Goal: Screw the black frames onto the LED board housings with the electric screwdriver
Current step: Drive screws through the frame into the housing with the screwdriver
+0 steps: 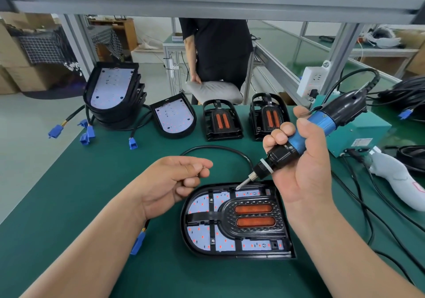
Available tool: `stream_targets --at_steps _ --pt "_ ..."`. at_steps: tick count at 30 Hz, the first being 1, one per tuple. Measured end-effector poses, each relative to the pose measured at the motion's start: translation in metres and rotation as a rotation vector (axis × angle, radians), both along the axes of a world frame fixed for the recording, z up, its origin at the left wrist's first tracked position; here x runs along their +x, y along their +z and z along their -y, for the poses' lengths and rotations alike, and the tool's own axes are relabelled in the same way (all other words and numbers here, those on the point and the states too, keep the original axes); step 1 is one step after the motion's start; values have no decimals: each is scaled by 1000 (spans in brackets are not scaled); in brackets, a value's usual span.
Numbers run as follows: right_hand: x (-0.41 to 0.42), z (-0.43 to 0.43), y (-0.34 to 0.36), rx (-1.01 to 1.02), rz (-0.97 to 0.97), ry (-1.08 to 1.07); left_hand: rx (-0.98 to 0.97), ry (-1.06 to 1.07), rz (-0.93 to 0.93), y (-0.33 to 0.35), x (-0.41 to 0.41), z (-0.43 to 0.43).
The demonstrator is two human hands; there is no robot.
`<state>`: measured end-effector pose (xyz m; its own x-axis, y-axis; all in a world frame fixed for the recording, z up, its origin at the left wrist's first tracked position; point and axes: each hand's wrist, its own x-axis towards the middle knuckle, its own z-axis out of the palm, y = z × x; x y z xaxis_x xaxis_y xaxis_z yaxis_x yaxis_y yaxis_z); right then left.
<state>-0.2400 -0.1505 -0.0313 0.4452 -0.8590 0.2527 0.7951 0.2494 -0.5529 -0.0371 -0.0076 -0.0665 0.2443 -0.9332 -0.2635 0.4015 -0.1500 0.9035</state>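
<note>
The black frame [226, 219] sits in its housing [184, 226], blue screwdriver [318, 124] bit seemingly touching it.

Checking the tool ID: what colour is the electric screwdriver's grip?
Blue, with black ends; the right hand grips the electric screwdriver. Head view shows it.

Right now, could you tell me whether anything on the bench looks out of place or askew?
Only the stack of housings at the far left: it tilts back, its layers stepped rather than flush. Nothing looks spilled or damaged.
</note>
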Motion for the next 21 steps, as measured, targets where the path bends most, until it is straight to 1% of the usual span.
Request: stream_targets --at_steps 6,12,16,21 --pt "0 -1 -1 3 -6 -8 2 -48 -20 5 -4 -3" --pt "1 -5 -2 7 -7 4 -21 -103 43 11 -7 -7" --pt "2 -7 -2 -3 -25 13 -22 -133 33 13 -6 -9" --pt "3 -9 4 -39 -10 -29 -28 -134 49 11 -7 -8"
